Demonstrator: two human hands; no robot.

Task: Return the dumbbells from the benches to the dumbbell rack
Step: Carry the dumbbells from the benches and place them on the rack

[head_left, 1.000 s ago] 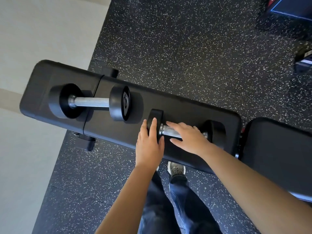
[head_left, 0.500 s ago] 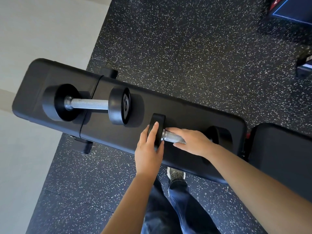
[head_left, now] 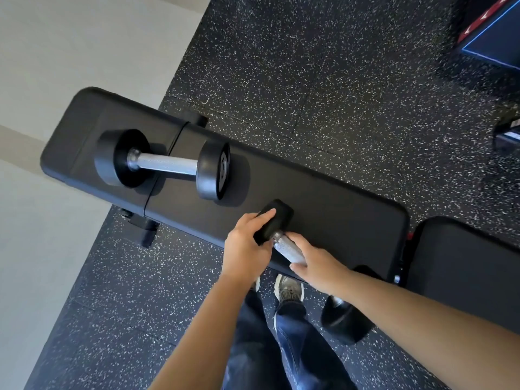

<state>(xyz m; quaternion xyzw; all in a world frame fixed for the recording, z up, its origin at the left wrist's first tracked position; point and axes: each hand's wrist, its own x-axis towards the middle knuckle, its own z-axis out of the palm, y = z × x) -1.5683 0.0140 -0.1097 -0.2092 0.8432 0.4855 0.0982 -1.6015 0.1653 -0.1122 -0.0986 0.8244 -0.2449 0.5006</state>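
Two black dumbbells with knurled steel handles are on or over a black padded bench (head_left: 332,209). The far dumbbell (head_left: 166,166) lies flat across the bench's left part, untouched. The near dumbbell (head_left: 287,244) is tilted, its far head over the pad and its near head (head_left: 344,320) hanging off the front edge above the floor. My left hand (head_left: 246,246) grips its far head. My right hand (head_left: 318,263) wraps the steel handle and hides most of it.
A second black bench pad (head_left: 467,266) adjoins on the right. Black speckled rubber floor surrounds the bench, with pale flooring at left. A blue and red box (head_left: 495,35) sits far right. My legs and shoes (head_left: 288,287) stand against the bench front.
The near dumbbell has swung round and come toward me: its right head has left the pad and now hangs over the floor. Both hands have closed more tightly on it.
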